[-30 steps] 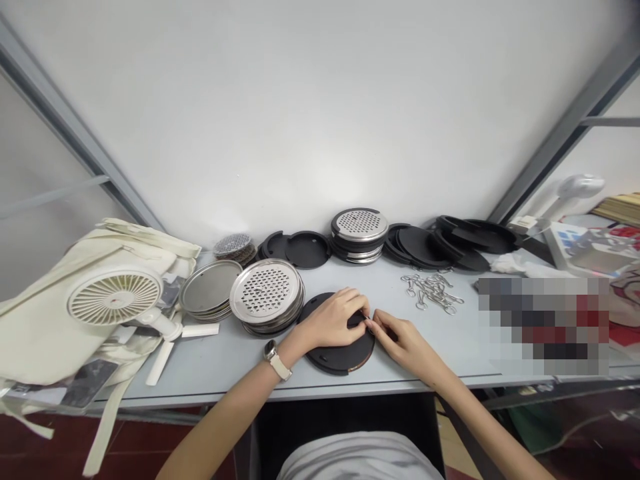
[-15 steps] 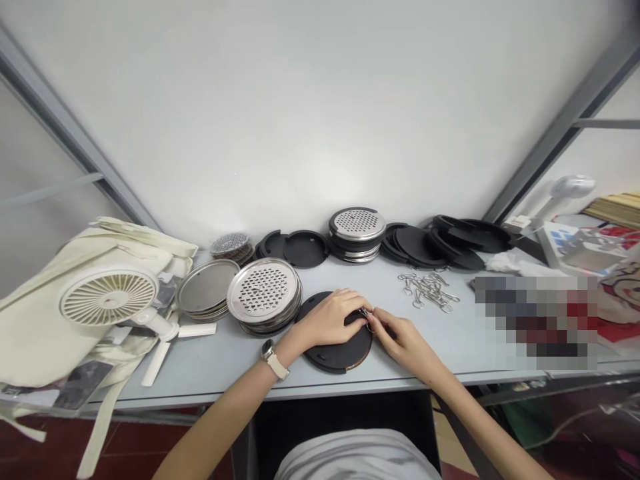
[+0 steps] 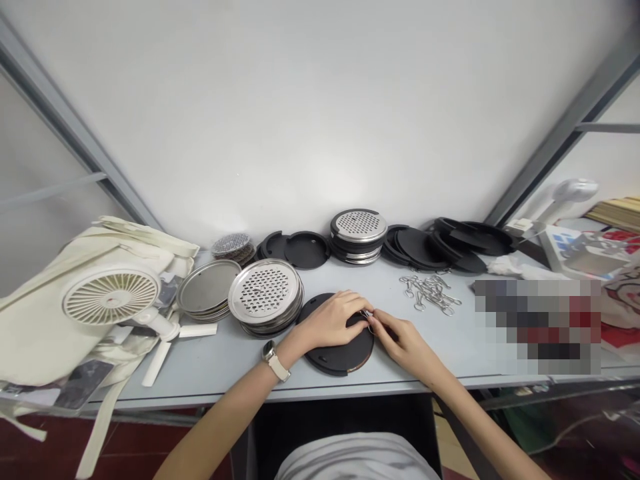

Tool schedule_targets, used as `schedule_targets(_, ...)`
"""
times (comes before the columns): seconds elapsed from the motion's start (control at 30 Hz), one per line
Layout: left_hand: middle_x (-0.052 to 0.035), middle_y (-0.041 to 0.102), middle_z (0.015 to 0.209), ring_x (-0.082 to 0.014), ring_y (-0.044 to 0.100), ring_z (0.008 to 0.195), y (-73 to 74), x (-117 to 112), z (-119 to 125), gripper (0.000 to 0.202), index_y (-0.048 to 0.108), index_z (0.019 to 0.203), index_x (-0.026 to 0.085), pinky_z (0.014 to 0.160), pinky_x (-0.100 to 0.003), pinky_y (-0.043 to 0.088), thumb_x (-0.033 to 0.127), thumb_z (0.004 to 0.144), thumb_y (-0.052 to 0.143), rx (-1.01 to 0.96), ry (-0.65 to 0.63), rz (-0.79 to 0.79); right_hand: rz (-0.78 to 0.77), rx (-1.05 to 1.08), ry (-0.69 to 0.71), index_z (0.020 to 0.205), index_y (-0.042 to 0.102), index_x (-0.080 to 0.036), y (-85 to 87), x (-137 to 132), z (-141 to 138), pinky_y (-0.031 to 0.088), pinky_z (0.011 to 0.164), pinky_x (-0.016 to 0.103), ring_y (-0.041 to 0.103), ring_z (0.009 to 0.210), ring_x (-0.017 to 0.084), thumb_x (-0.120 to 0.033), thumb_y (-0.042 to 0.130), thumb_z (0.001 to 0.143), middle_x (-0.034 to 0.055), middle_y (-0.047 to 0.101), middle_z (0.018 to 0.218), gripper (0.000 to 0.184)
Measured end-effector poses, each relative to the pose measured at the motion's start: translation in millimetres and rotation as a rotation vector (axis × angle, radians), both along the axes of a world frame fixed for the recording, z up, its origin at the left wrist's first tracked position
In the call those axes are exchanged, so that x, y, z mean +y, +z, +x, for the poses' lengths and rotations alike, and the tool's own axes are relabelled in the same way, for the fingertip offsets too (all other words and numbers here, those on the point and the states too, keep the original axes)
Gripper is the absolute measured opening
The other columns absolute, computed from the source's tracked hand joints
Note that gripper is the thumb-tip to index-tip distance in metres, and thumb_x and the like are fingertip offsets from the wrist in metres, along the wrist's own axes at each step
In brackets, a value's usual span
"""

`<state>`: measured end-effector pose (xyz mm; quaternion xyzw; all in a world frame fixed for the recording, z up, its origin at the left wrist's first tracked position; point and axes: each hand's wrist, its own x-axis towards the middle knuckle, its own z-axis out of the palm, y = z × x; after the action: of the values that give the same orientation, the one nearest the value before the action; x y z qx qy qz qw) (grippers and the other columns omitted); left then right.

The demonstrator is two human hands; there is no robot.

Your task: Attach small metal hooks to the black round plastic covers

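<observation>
Black disc: one, flat on the tabletop, under the left hand. Left fingers: curled, narrow, tips at the disc's 2 o'clock edge; their hold cannot be told. Clip: one, metal, at that edge, pinched in the right hand. Outward from the disc: loose clips, heaped, 2 o'clock; graters, stacked, 10 o'clock, just beside; plates, stacked, past the graters; black-rimmed graters, stacked, 12 o'clock; fan, white, 9 o'clock, well apart.
</observation>
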<state>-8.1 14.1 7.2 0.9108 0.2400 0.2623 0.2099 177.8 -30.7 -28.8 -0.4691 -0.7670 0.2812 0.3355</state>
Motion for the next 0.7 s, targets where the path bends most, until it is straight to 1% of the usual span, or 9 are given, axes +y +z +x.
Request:
schedule_targets(0.13,-0.0057,0.061,0.098,-0.0195,0.055,0.097,0.7,0.2,0.0,0.016,0.056,0.102,0.016,0.091,-0.032,0.043,0.013,0.087,0.056,0.005,-0.018,-0.011,-0.015,0.022,-0.032,0.072,0.039,-0.022,-2.2,-0.1,-0.3,0.032,0.053,0.023,0.037,0.055,0.012,-0.034,0.036,0.098,-0.0054,0.038,0.061,0.030)
schedule_targets(0.27,-0.0057,0.061,0.098,-0.0193,0.055,0.097,0.3,0.4,-0.1,0.017,0.056,0.103,0.016,0.091,-0.031,0.043,0.011,0.086,0.056,-0.003,-0.024,-0.023,-0.031,0.051,-0.060,0.071,0.034,-0.022,-1.6,-0.6,-1.0,0.029,0.052,0.023,0.034,0.055,0.012,-0.034,0.038,0.097,-0.0063,0.034,0.061,0.029)
schedule_targets(0.53,-0.0057,0.061,0.100,-0.0200,0.055,0.098,-0.8,0.1,-0.2,0.018,0.055,0.104,0.017,0.090,-0.032,0.044,0.012,0.087,0.056,-0.011,-0.026,-0.048,-0.080,0.067,-0.041,0.075,0.038,-0.022,-0.3,0.5,-1.0,0.028,0.052,0.023,0.033,0.054,0.012,-0.033,0.039,0.095,-0.0075,0.032,0.060,0.023)
schedule_targets(0.7,-0.0060,0.060,0.100,-0.0207,0.056,0.098,-0.9,0.3,-0.3,0.019,0.055,0.104,0.018,0.090,-0.033,0.044,0.012,0.087,0.055,-0.011,-0.022,-0.053,-0.057,0.039,-0.056,0.074,0.039,-0.022,-0.5,-0.7,-0.1,0.027,0.051,0.023,0.031,0.053,0.012,-0.033,0.040,0.095,-0.0078,0.031,0.058,0.024)
